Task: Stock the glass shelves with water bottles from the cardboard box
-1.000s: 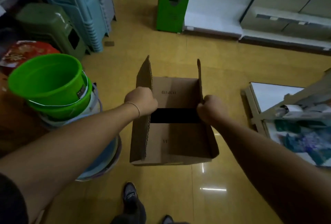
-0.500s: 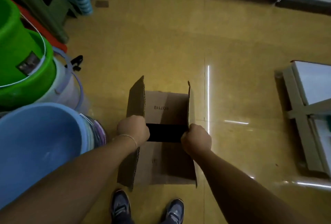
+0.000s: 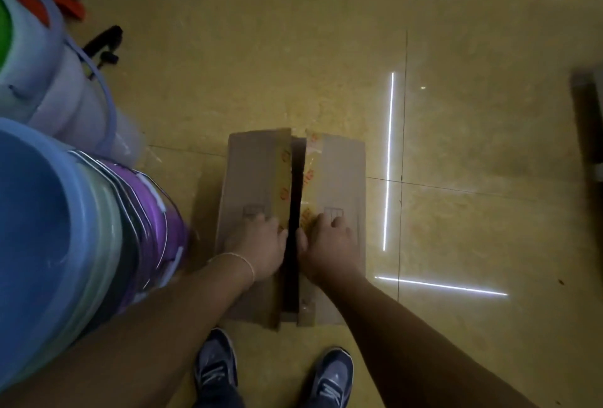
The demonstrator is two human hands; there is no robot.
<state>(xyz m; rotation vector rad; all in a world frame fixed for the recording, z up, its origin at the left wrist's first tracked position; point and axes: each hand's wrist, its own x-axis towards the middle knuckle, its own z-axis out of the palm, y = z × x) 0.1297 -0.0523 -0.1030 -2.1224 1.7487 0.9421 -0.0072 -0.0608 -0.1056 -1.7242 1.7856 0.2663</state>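
The cardboard box (image 3: 251, 176) lies on the yellow floor tiles just in front of my feet. Its two long top flaps are folded down, with a dark narrow gap between them and yellow printed tape along the edges. My left hand (image 3: 257, 244) rests flat on the left flap, thumb at the gap. On the right flap lies my right hand (image 3: 329, 244), pressing the same way. No water bottles or glass shelves are in view, and the inside of the box is hidden.
Stacked plastic basins (image 3: 49, 218) and pale buckets (image 3: 49, 81) crowd the left side, close to the box. A small black object (image 3: 104, 43) lies on the floor beyond them. My shoes (image 3: 215, 371) stand behind the box. A dark edge (image 3: 587, 120) shows at far right.
The box has come down onto the floor near my feet. Its upright flaps, which my hands gripped, are now folded flat, and both hands lie on top of them. The view has tilted downward.
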